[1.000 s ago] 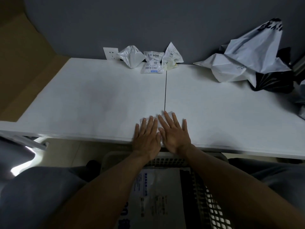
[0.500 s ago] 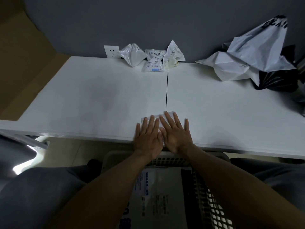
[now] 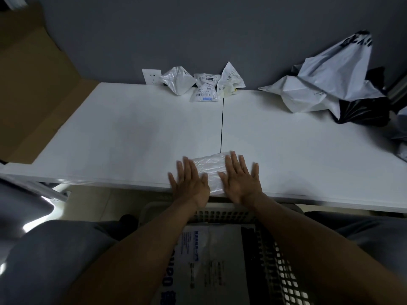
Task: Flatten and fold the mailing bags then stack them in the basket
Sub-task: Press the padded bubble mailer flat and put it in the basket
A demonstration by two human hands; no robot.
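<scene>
Head view: white table (image 3: 132, 133) against a grey wall.
Mailing bag (image 3: 210, 170): crinkled, white — flat at the table's near edge, on the seam.
Left hand (image 3: 189, 183): palm down on the bag's left end, fingers spread.
Right hand (image 3: 241, 179): palm down on its right end, fingers spread.
Basket (image 3: 284, 271): below the edge — holds flattened bags (image 3: 211, 260).
Far edge: small crumpled bags (image 3: 198, 84), large ones (image 3: 326, 82) on the right.
</scene>
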